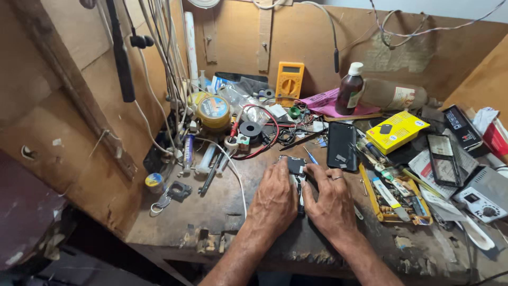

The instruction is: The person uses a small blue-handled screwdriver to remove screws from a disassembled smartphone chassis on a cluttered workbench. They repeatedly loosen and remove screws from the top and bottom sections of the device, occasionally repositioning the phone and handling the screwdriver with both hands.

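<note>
Hands low centre of frame: left hand (pixel 274 198) and right hand (pixel 329 201) both pressed flat, fingers curled over small opened phone with exposed dark innards (pixel 296 168), pinned between them on worn wooden bench (pixel 211 212). Casing already off; reassembly not yet done, judging by bare board. Black phone panel (pixel 342 146) just right; yellow multimeter (pixel 289 82) upper centre.

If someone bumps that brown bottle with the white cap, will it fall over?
Probably. The brown bottle stands upright, tall and narrow, so a bump could tip it. It looks round, so it might then roll across the pink paper beside it. It could be glass, maybe breakable.
</note>
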A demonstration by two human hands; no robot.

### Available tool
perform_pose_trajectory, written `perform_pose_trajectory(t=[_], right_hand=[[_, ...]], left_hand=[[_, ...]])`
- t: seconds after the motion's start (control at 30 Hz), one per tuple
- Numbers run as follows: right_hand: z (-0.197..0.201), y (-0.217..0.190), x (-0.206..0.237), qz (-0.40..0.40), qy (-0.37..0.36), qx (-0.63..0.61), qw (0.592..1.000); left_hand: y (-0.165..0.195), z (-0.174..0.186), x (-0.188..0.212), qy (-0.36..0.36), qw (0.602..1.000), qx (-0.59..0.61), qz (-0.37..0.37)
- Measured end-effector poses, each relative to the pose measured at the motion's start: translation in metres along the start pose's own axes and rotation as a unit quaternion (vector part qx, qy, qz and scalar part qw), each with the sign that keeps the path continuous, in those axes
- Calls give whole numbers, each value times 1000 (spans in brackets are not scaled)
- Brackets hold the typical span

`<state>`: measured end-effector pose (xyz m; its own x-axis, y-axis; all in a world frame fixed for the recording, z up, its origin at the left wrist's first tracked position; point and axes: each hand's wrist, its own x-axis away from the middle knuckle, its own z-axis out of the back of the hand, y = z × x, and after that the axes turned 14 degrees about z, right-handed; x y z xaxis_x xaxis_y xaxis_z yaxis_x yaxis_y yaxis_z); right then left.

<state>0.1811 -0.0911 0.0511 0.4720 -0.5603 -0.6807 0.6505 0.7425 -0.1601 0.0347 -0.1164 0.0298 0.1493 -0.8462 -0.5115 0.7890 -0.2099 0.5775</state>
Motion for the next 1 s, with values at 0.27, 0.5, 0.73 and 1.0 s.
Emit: perform_pose_trajectory(t=[0.27,0.5,0.73,1.0], right_hand=[[1,-1,1,45,6,3,999],[-2,-2,-1,70,-6,50,996],[-5,-2,1,80,3,71,994],[-17,8,4,89,5,68,994]], left_hand=[[-6,-6,1,6,1000,-14,-1],[-7,-10,0,30,999,-24,-11],[-6,-11,0,24,999,-42,-14],[-4,-6,-2,19,1000,-16,1]])
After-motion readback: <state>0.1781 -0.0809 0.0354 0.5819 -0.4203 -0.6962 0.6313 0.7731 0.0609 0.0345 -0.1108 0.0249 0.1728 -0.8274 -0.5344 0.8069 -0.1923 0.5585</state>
